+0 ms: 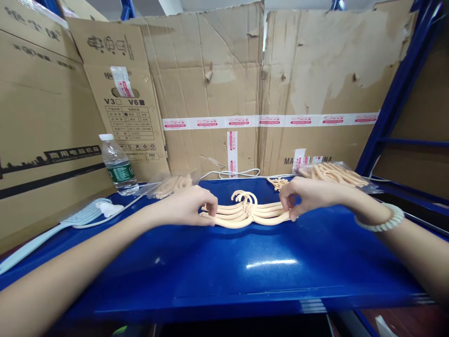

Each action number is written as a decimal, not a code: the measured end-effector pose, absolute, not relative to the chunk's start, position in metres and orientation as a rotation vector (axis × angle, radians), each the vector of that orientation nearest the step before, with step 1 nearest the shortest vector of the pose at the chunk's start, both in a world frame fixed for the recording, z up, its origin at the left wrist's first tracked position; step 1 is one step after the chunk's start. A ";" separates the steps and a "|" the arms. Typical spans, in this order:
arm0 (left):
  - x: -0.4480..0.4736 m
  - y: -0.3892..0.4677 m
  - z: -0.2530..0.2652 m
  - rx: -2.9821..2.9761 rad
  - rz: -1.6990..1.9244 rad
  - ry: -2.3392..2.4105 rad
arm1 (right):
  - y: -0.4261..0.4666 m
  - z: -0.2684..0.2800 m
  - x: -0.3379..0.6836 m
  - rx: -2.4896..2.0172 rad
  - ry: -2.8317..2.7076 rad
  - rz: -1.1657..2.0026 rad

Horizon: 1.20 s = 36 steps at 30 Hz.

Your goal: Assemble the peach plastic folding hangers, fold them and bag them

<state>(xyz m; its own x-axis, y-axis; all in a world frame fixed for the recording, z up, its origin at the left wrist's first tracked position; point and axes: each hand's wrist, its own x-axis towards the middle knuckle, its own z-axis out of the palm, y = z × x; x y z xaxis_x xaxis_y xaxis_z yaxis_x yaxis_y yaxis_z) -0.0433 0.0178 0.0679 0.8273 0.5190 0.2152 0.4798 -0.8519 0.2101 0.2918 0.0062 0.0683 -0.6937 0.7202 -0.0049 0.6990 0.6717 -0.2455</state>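
Observation:
Several beige clothes hangers (238, 222) lie lined up one behind another on the blue shelf surface (224, 267), their curved hooks pointing up and away from me. My left hand (196, 206) pinches the left ends of the hangers between thumb and fingers. At the right ends, my right hand (301, 194) is closed in the same way, with its thumb and fingertips on the front hanger's tip. The hand covers part of the rear hangers' right ends. A beaded bracelet (382, 220) circles my right wrist.
Clear bags of beige pieces lie behind both hands: one bag (175, 185) left, another bag (333, 175) right. Small beige pieces (278, 182) sit between them. A water bottle (121, 166), light-blue fly swatter (79, 215) and white cable (242, 173) are around. Cardboard (210, 84) walls the back.

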 end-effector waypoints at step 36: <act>-0.006 0.040 -0.007 2.902 0.189 1.425 | 0.019 -0.013 0.223 -1.541 -2.535 -0.182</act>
<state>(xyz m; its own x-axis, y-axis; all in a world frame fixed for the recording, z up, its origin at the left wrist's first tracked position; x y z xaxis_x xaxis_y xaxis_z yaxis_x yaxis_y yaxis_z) -0.0059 0.0403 -0.0066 0.6069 0.7810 0.1470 0.7923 -0.6091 -0.0353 0.2227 0.0191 -0.0131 -0.4520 0.8677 0.2069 0.8883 0.4589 0.0164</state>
